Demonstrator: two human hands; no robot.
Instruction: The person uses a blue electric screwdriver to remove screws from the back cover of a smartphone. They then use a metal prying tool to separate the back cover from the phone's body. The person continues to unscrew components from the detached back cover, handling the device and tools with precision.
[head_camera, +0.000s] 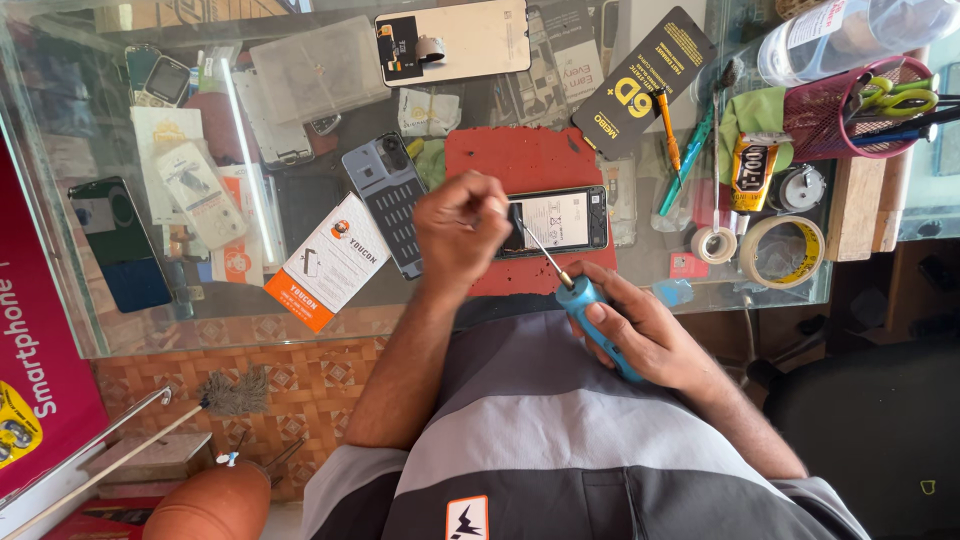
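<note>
I see my right hand (640, 325) wrapped around the blue handle of a precision screwdriver (590, 305), its thin shaft angled up and left so the tip meets the left end of the opened smartphone (560, 220). The phone lies flat on a red work mat (520, 160) on the glass table (120, 330), its pale inner panel facing up. My left hand (460, 230) is curled at the phone's left edge, fingertips pinched together on something too small for me to make out. Just left of that hand sits a grey phone back cover (390, 200), and an orange-and-white card (330, 260) lies nearby. Rolls of tape (785, 250) rest to the right, well apart.
</note>
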